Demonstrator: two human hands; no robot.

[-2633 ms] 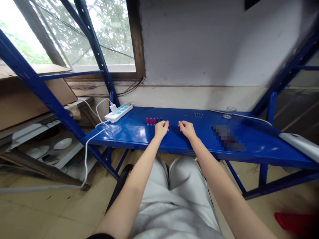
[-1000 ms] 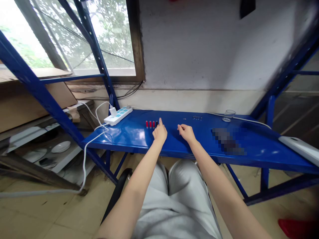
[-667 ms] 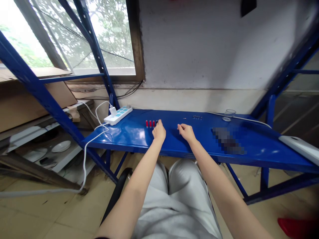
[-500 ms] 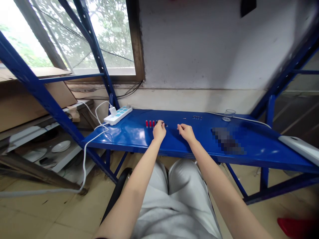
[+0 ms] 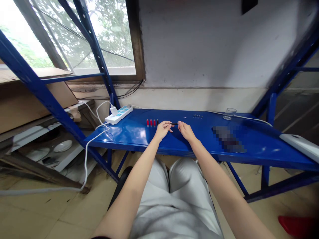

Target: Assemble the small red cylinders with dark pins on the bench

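Note:
My left hand (image 5: pixel 163 129) and my right hand (image 5: pixel 185 130) meet over the middle of the blue metal shelf (image 5: pixel 134 134). Between their pinched fingertips is a small black plug-like piece (image 5: pixel 174 123), held level just above the shelf. Left of my left hand stands a short row of small red pieces with one black one at its right end (image 5: pixel 152 122). A cluster of tiny dark parts (image 5: pixel 197 116) lies farther back, and a tiny lone part (image 5: pixel 185 117) is nearer.
A white power strip (image 5: pixel 118 114) with a white cable sits at the shelf's back left. A small clear glass (image 5: pixel 229 113) stands at the back right beside another cable. A white flat object (image 5: pixel 300 144) lies far right. Blue rack posts frame both sides.
My left hand reached to the row's right end, took a black piece from it and carried it rightward. My right hand now pinches its other end.

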